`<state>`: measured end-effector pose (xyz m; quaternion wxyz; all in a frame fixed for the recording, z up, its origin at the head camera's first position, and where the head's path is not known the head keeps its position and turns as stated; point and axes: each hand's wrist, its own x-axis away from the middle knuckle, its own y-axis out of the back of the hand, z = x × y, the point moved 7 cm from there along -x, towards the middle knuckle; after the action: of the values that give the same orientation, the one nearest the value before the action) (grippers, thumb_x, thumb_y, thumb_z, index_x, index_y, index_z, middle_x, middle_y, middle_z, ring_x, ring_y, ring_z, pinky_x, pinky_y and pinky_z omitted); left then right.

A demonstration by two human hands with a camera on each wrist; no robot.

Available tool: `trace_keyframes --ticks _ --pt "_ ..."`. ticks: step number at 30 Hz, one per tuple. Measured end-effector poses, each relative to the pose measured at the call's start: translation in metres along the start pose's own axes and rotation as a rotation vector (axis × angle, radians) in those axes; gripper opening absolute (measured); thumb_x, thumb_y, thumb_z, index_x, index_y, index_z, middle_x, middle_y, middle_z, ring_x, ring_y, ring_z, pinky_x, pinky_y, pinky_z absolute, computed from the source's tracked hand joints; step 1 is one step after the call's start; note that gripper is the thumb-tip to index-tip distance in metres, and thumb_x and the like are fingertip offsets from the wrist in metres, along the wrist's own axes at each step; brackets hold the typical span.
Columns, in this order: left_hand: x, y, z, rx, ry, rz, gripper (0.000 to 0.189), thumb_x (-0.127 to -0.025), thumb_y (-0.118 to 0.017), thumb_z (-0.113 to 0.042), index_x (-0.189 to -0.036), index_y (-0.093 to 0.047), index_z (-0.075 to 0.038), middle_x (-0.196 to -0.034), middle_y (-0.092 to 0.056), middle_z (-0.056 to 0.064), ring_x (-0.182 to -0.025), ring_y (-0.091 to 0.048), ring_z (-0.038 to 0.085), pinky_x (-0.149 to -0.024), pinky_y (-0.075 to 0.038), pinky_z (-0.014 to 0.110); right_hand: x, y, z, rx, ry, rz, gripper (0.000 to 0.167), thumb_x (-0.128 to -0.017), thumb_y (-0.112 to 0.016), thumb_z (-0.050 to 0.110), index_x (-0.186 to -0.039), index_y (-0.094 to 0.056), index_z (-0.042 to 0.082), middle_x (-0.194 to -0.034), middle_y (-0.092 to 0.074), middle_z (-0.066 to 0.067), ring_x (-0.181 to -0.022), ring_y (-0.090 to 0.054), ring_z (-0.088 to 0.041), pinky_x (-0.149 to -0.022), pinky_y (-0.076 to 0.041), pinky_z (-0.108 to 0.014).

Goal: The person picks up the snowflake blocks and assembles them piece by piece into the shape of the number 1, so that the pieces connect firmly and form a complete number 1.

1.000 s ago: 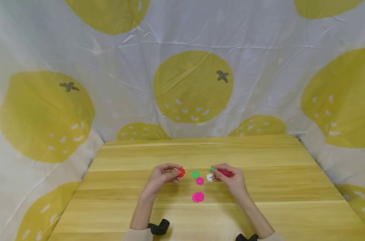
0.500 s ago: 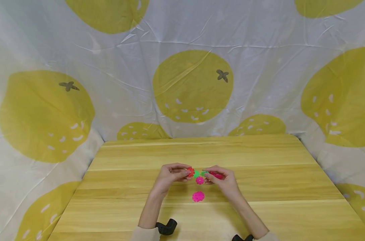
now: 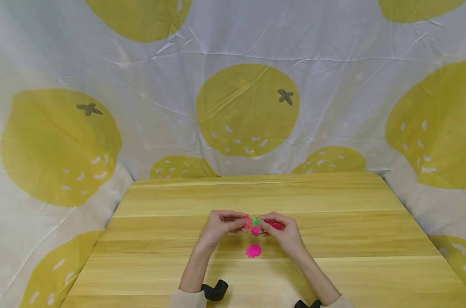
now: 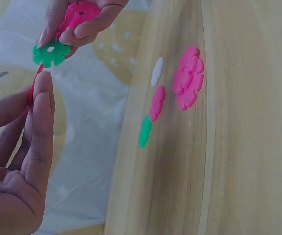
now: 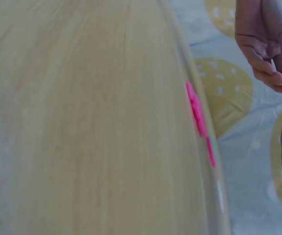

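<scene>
Between thumb and fingertips, my left hand (image 3: 222, 229) pinches a red notched interlocking disc (image 4: 35, 84), seen edge-on in the left wrist view. My right hand (image 3: 287, 235) pinches a green notched disc (image 4: 51, 52) and also keeps a pink-red disc (image 4: 81, 18) tucked in its fingers. The red disc's edge is right at the green disc's lower rim. Both hands are raised above the table, close together. Below them lie a white disc (image 4: 157, 72), a pink disc (image 4: 157, 104) and another green disc (image 4: 144, 130). Overlapping pink discs (image 4: 189, 78) lie nearer the person.
The wooden table (image 3: 333, 239) reaches back to a pale curtain (image 3: 333, 102) printed with large yellow fruit. A black wrist device (image 3: 215, 291) sits on the left wrist, and another black one (image 3: 309, 304) on the right wrist.
Both hands have moved toward each other, the left to the right and the right to the left, bringing the red and green discs edge to edge. The pink discs on the table have stayed put.
</scene>
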<state>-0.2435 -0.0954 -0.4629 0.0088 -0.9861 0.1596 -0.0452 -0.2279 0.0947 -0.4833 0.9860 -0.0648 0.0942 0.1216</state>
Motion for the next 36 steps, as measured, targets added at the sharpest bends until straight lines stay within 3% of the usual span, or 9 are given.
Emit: trace_keyframes --ticks 4,9,14,20,28,36 --pt "-0.001 -0.001 0.001 -0.021 0.000 -0.001 0.025 -0.094 -0.074 -0.004 -0.114 -0.074 0.011 -0.101 -0.079 0.021 -0.077 -0.078 0.014 -0.078 -0.065 0.035 0.000 0.000 -0.001 0.001 0.018 0.020 0.024 -0.098 -0.071 0.008 -0.114 -0.071 -0.010 -0.100 -0.072 -0.003 -0.084 -0.077 -0.021 -0.080 -0.062 -0.051" --pt "0.000 -0.002 0.002 -0.019 -0.003 0.008 0.026 -0.095 -0.073 -0.004 -0.115 -0.073 0.012 -0.101 -0.078 0.023 -0.073 -0.077 0.013 -0.074 -0.064 0.033 0.001 -0.001 -0.002 0.003 0.020 0.054 0.024 -0.098 -0.071 0.008 -0.113 -0.073 -0.011 -0.104 -0.070 -0.003 -0.091 -0.077 -0.034 -0.080 -0.064 -0.041" --pt "-0.001 -0.002 0.003 -0.012 -0.008 0.026 0.025 -0.095 -0.072 -0.002 -0.115 -0.072 0.014 -0.099 -0.077 0.027 -0.069 -0.076 0.012 -0.071 -0.064 0.031 0.001 -0.001 -0.003 0.017 0.005 0.075 0.024 -0.098 -0.071 0.009 -0.113 -0.074 -0.010 -0.104 -0.069 -0.002 -0.091 -0.077 -0.028 -0.080 -0.064 -0.032" --pt "-0.002 -0.004 0.004 -0.032 -0.015 0.040 0.023 -0.095 -0.072 -0.002 -0.113 -0.074 0.013 -0.096 -0.076 0.030 -0.067 -0.075 0.014 -0.069 -0.064 0.030 0.002 -0.002 -0.003 0.036 0.020 0.085 0.022 -0.097 -0.071 0.008 -0.112 -0.075 -0.007 -0.104 -0.068 -0.006 -0.091 -0.076 -0.030 -0.080 -0.064 -0.038" --pt "0.000 -0.005 0.003 -0.068 -0.024 0.021 0.020 -0.094 -0.073 -0.003 -0.108 -0.076 0.012 -0.097 -0.076 0.030 -0.071 -0.078 0.026 -0.069 -0.064 0.036 0.002 -0.004 -0.004 0.059 0.043 0.102 0.023 -0.097 -0.071 0.007 -0.112 -0.075 -0.009 -0.104 -0.067 -0.011 -0.088 -0.074 -0.014 -0.081 -0.063 -0.041" --pt "-0.003 -0.012 0.007 -0.011 -0.044 -0.003 0.020 -0.094 -0.071 0.003 -0.106 -0.072 0.019 -0.100 -0.073 0.036 -0.062 -0.075 0.014 -0.063 -0.062 0.026 0.003 -0.004 -0.004 0.084 0.036 0.100 0.022 -0.095 -0.072 0.005 -0.111 -0.075 -0.011 -0.103 -0.062 -0.024 -0.088 -0.074 -0.012 -0.081 -0.064 -0.035"
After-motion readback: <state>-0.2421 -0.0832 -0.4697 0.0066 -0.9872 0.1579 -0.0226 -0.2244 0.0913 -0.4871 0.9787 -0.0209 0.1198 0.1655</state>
